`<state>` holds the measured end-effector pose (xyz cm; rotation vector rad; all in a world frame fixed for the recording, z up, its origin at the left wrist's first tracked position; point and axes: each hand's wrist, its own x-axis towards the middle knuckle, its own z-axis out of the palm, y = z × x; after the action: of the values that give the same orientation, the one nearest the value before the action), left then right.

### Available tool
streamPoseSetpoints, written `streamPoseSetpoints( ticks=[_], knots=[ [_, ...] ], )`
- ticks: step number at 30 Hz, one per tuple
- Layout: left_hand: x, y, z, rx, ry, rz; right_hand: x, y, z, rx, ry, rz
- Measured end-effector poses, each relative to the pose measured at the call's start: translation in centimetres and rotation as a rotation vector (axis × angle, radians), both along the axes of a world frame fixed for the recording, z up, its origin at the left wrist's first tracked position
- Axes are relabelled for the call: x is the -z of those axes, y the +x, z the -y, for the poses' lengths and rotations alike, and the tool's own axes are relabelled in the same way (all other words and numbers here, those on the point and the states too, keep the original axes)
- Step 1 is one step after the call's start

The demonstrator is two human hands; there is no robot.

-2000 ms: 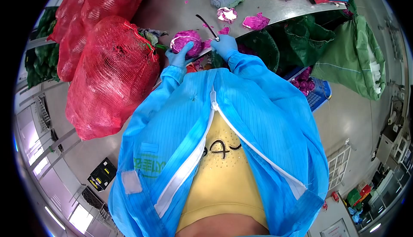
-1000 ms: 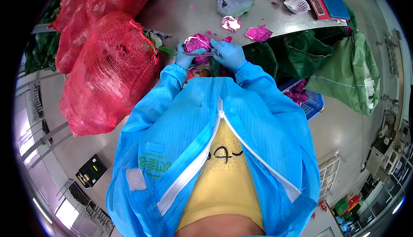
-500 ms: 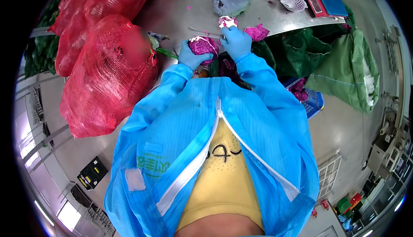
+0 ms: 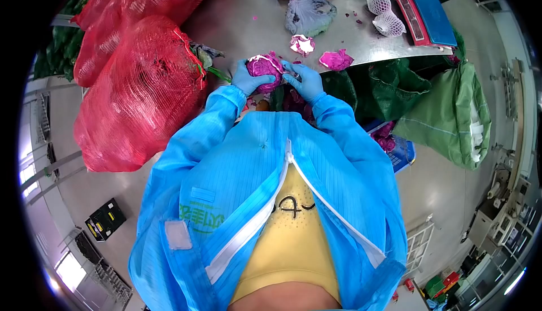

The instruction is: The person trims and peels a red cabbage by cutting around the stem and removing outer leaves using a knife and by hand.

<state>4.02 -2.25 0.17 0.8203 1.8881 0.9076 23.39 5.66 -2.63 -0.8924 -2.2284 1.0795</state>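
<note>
A purple cabbage (image 4: 264,70) is held near the table's front edge. My left hand (image 4: 247,79), in a blue glove, grips it from the left, thumb across its front. My right hand (image 4: 305,80), also gloved, is closed round the handle of a knife at the cabbage's right side; most of the knife is hidden by the fingers and the cabbage. Beyond the hands, a white-and-purple cabbage piece (image 4: 302,44) and a loose purple leaf (image 4: 337,59) lie on the metal table (image 4: 243,23).
Red mesh sacks (image 4: 141,93) stand at the left. Outer leaves (image 4: 309,14), white foam netting (image 4: 389,23) and a red-and-blue scale (image 4: 430,14) are on the table. Green sacks (image 4: 443,113) and a blue crate (image 4: 402,154) with purple cabbage are at the right.
The knife, seen extended half a second ago, is now mostly hidden at the cabbage. My right hand has come down and closer to the cabbage. The camera view has shifted slightly.
</note>
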Motion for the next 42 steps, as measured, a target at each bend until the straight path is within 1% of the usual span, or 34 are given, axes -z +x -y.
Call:
streamPoseSetpoints(
  ticks=[1,3,4,5,7,8,9,10,11,12,13,15,16,18,19,21,22,23,25,26,29,31,33,37,39,40,41,42],
  knots=[
    [0.0,0.2,0.0,-0.009,0.006,0.005,0.3,0.1,0.1,-0.009,0.006,0.005],
    [0.1,0.4,0.1,0.079,0.059,-0.074,0.4,0.2,0.5,0.091,0.476,0.279],
    [1.0,0.2,0.0,0.069,0.061,-0.075,0.3,0.0,0.5,0.073,0.571,0.134],
    [2.4,-0.1,-0.1,0.069,0.073,-0.089,0.2,-0.4,0.7,0.067,0.571,0.130],
    [2.1,0.0,0.0,0.072,0.081,-0.101,-0.1,-0.7,1.0,0.193,0.279,0.066],
    [2.0,-0.1,0.0,0.040,0.074,-0.066,-0.2,-0.7,0.8,0.249,0.084,0.038],
    [0.9,0.1,0.1,0.008,0.065,-0.028,-0.8,-0.7,0.6,0.247,0.084,0.043],
    [-0.6,0.3,0.0,0.044,0.030,-0.017,-1.5,-0.7,0.3,0.183,0.043,-0.061],
    [-0.3,0.2,0.1,0.041,0.028,-0.016,-1.8,-0.7,0.1,0.119,0.001,-0.167],
    [0.2,0.1,0.0,0.040,0.022,-0.017,-1.8,-0.5,-0.3,0.021,-0.005,-0.069],
    [0.7,-0.1,-0.2,0.036,0.018,-0.018,-1.7,-0.6,-0.7,0.015,-0.004,-0.066],
    [1.3,-0.3,-0.3,0.034,0.030,0.002,-1.6,-0.6,-1.3,-0.100,-0.252,-0.038],
    [1.4,-0.5,-0.3,0.038,0.041,0.016,-1.6,-0.6,-1.5,-0.110,-0.249,-0.035],
    [0.8,-0.4,-0.3,0.030,0.010,0.032,-1.4,-0.6,-1.6,-0.105,-0.078,0.114],
    [0.4,-0.4,-0.4,0.033,-0.022,0.049,-1.0,-0.7,-1.3,-0.111,-0.074,0.114],
    [0.5,-0.4,-0.5,0.035,-0.018,0.034,-0.2,-0.6,-0.6,-0.024,0.279,0.097],
    [0.6,-0.4,-0.5,0.041,-0.019,0.021,0.3,-0.7,-0.6,-0.001,0.366,0.018],
    [0.6,-0.3,-0.6,0.033,-0.014,0.022,0.7,-0.5,-0.5,-0.009,0.371,0.017],
    [0.2,-0.1,-0.5,0.069,-0.021,-0.092,0.9,-0.5,0.0,-0.002,0.432,0.170],
    [3.0,-0.6,-0.6,0.109,0.024,-0.170,1.0,-0.7,0.0,-0.006,0.433,0.167],
    [1.3,0.2,-0.7,0.118,-0.032,-0.214,1.4,-1.1,0.1,0.053,0.622,0.092],
    [0.8,0.3,-0.7,0.124,-0.006,-0.229,1.7,-1.1,-0.3,0.078,0.631,0.105],
    [-0.2,0.5,-0.6,0.178,-0.095,-0.280,1.5,-1.2,-1.2,0.103,0.638,0.120],
    [-0.4,0.9,-0.4,0.200,-0.082,-0.375,-3.4,-2.7,-2.8,0.109,0.710,0.180],
    [-0.2,0.7,-0.2,0.224,0.045,-0.283,-4.7,-3.8,-3.8,0.054,0.880,0.265],
    [-2.3,1.1,-0.1,0.265,-0.039,-0.358,-4.9,-4.6,-4.6,0.024,0.782,0.317],
    [-2.0,1.0,0.2,0.267,-0.047,-0.357,-4.6,-5.2,-5.2,0.023,0.774,0.317],
    [-1.4,0.7,0.5,0.259,-0.019,-0.336,-4.2,-5.6,-5.7,0.079,0.633,0.266]
  ],
)
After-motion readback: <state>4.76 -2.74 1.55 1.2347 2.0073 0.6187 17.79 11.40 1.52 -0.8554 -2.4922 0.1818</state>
